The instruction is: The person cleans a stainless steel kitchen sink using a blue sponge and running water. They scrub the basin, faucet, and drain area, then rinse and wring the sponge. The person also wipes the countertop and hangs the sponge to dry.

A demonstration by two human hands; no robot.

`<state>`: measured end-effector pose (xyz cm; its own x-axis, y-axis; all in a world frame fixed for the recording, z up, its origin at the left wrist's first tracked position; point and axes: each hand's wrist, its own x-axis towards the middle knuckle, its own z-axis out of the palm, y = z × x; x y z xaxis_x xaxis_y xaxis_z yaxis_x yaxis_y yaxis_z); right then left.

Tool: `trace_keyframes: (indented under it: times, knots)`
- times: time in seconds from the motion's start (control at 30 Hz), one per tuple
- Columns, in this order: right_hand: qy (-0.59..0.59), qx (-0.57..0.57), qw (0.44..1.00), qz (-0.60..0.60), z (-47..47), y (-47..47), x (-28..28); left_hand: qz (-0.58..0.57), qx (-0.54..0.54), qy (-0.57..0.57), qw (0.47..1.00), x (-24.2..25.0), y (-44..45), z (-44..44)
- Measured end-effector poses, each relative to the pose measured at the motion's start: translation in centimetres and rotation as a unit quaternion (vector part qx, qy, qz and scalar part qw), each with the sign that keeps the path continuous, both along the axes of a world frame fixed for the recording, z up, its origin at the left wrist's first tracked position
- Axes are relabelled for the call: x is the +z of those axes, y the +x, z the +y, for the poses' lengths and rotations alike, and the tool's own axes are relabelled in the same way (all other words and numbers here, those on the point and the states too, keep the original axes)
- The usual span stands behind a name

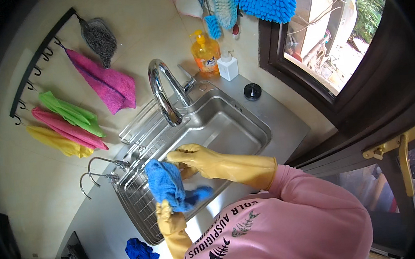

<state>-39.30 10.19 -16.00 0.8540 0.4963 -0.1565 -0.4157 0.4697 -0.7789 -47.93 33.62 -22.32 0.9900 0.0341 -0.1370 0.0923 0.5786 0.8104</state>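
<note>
A light blue cloth (166,183) hangs bunched over the left part of a stainless steel sink (237,134), and its loose lower end is blurred. My left hand (169,218), in a yellow rubber glove, grips the cloth's lower edge. Also gloved in yellow, my right hand (195,158) pinches the cloth's upper right edge, some of its fingers hidden underneath. Behind both hands, a chrome gooseneck faucet (161,92) arches over the basin. A wire drying rack (136,198) sits in the sink's left end, partly covered by the cloth.
A yellow pump bottle (205,54), a white dispenser (228,67) and a black round stopper-like piece (252,91) stand right of the basin. Two small taps (113,177) rise at left. A dark blue cloth (142,255) lies on the counter. Cloths (105,81) hang from a hook rail (40,59).
</note>
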Motion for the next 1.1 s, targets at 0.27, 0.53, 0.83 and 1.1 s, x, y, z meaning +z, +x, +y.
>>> trace_keyframes:
  times: [0.27, 0.53, 0.83, 1.1]
  knots:
    - [-0.094, 0.068, 0.993, -0.037, 3.5, 0.7, -5.4, -0.014, 0.093, 0.290, 0.952, 9.6, -1.9, -1.1]
    - [-0.194, -0.088, 0.942, -0.258, 1.8, 5.3, -3.5, -0.200, 0.087, 0.020, 0.976, 10.3, -2.4, 7.2]
    - [0.175, -0.108, 0.978, -0.039, 1.3, 7.2, 2.3, -0.226, 0.139, 0.144, 0.953, 9.7, -2.1, 9.4]
    - [-0.121, -0.093, 0.936, -0.318, 1.2, 8.5, 9.1, 0.152, 0.250, 0.475, 0.830, 13.6, -1.7, 8.8]
